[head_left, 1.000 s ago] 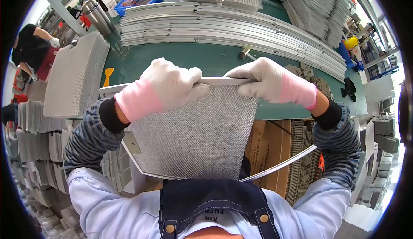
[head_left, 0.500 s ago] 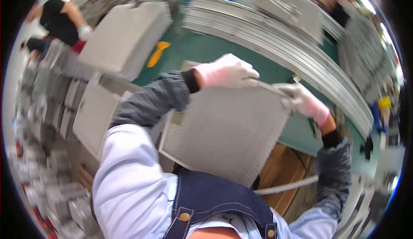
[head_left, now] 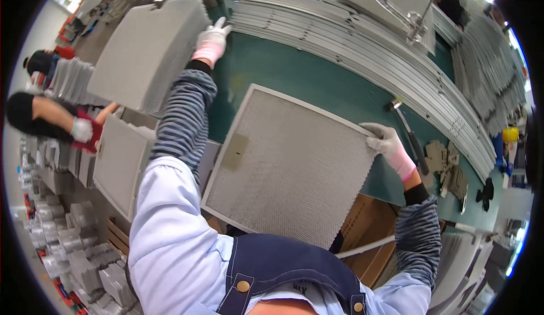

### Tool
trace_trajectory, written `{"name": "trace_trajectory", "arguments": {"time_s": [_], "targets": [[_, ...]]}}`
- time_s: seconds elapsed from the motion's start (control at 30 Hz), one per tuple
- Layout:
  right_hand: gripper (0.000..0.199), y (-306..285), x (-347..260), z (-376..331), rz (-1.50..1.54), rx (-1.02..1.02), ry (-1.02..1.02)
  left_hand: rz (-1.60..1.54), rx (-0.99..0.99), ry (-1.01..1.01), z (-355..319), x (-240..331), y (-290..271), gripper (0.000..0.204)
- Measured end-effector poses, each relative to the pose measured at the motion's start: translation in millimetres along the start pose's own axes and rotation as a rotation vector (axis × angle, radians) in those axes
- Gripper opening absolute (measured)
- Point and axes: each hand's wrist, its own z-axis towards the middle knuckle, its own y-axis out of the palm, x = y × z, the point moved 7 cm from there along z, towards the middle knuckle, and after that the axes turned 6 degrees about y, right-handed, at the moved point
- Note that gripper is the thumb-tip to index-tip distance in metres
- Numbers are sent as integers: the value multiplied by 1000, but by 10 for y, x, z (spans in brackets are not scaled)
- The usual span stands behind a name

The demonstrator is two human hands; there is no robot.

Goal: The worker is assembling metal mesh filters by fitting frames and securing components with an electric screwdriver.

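Observation:
A grey metal mesh panel (head_left: 294, 167) lies tilted in front of me, partly over the bench's near edge. A pale frame strip runs along its left and top sides; its right side shows a bare, jagged mesh edge. My right hand (head_left: 388, 146), in a white and pink glove, grips the panel's upper right corner. Well away from the panel, my left hand (head_left: 212, 41), gloved alike, is stretched out beside the stack of mesh panels (head_left: 150, 54) with fingers apart. No object shows in it, though its palm side is hidden.
Long metal strips (head_left: 340, 43) lie in a pile across the green bench (head_left: 306, 71). A hammer (head_left: 411, 133) rests at the right beside cardboard scraps (head_left: 445, 165). A cardboard box (head_left: 365, 224) stands below the bench edge. Another person's arm (head_left: 54, 113) shows at the left.
My left hand has let go of the panel's top edge and reached up and left to the stack. The yellow scraper seen there before is now out of sight. My right hand stays on the corner.

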Motion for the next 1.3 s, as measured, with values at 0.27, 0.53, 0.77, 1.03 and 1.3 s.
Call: {"name": "trace_trajectory", "arguments": {"time_s": [0.27,0.53,0.77,1.03,1.3], "targets": [[49,-132,-70,37,-14,-59,104,169,265,289,-311,244,-81,7],[56,43,-32,216,-21,-210,92,-634,-61,810,-1073,3313,-1099,40],[59,-64,58,128,-52,-84,58,-443,77,676,-1147,2231,-993,38],[41,89,-3,100,-159,-19,9,-565,47,303,-1624,839,-662,47],[29,-25,-274,-639,-717,464,-243,-312,322,289,-1771,920,-1529,60]]}}
